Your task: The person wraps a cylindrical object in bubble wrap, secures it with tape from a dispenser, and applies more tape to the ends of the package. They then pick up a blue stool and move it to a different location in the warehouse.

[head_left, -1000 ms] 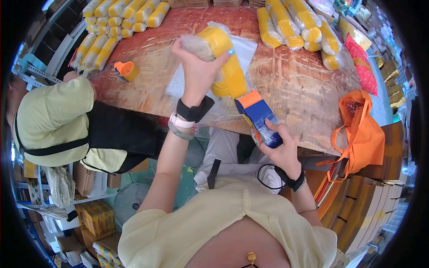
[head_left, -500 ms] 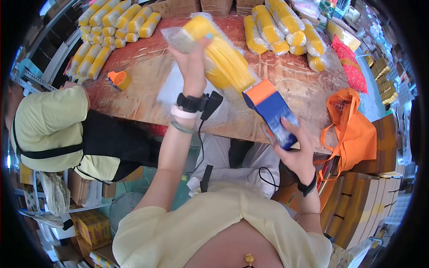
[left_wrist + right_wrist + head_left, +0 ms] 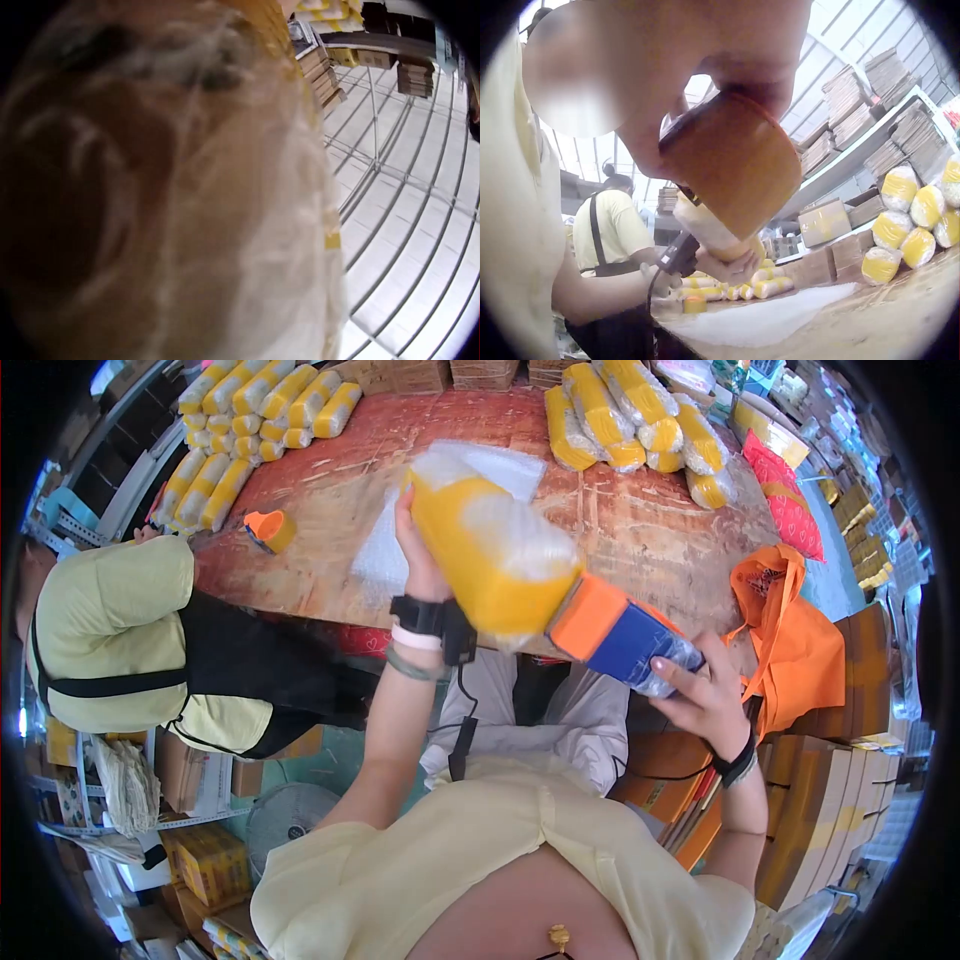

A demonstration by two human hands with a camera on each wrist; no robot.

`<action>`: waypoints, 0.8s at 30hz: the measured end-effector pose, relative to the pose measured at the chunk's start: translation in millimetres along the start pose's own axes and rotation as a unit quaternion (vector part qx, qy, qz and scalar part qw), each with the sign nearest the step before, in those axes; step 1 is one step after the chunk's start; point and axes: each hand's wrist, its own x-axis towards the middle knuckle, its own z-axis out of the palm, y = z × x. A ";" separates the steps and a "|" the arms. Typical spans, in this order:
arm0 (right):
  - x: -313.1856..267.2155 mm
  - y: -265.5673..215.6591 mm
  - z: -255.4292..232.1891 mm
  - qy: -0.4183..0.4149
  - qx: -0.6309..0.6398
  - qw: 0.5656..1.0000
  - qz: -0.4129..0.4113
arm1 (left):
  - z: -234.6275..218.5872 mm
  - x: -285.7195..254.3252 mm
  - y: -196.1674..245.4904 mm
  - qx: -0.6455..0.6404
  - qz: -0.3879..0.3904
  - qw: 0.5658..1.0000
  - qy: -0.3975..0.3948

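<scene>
My left hand grips a bubble-wrapped bundle banded with yellow tape, holding it tilted above the table. The same bundle fills most of the left wrist view, blurred by closeness. In my right hand is a blue and orange tape dispenser, its orange front end right at the bundle's lower right end. Close up in the right wrist view, the dispenser's tape roll sits under the right fingers. The left hand's fingers are mostly hidden behind the bundle.
A bubble wrap sheet lies on the worn red wooden table. Wrapped bundles are stacked at back left and back right. A tape roll lies at left near another person. An orange bag hangs at right.
The bundle has turned in the left hand, and its wrap and tape now show from another side. The dispenser has moved right and swung flatter, staying by the bundle's end.
</scene>
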 end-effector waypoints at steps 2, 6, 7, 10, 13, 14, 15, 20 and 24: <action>4.3 17.5 3.8 0.008 0.031 0.999 -0.043 | -10.8 -12.2 -10.7 -0.059 -0.040 0.997 -0.031; 9.0 11.7 -6.0 -0.008 0.059 0.998 -0.024 | -3.7 -59.7 -31.2 -0.121 -0.076 0.987 -0.077; 12.3 9.0 -8.9 -0.010 0.080 0.997 -0.007 | 1.2 -72.6 -36.6 -0.136 -0.082 0.983 -0.089; 21.4 3.3 -18.4 -0.002 0.130 0.991 -0.017 | 18.8 -99.7 -58.4 -0.191 -0.100 0.969 -0.118; 28.2 24.8 -28.9 0.072 0.119 0.987 -0.083 | 41.1 -100.8 -97.5 -0.300 -0.151 0.936 -0.104; 31.9 29.5 -32.9 0.105 0.112 0.984 -0.095 | 48.2 -95.3 -112.7 -0.343 -0.188 0.916 -0.083; 30.1 33.7 -29.6 0.163 0.098 0.981 -0.032 | 53.9 -89.2 -126.0 -0.385 -0.249 0.887 -0.050; 59.7 62.3 -44.6 0.040 0.086 0.990 0.108 | 45.1 -50.8 -159.7 -0.436 -0.543 0.716 0.046; 63.5 90.7 -34.3 0.058 0.211 0.949 0.225 | 53.1 -52.8 -109.2 0.024 -0.517 0.853 -0.067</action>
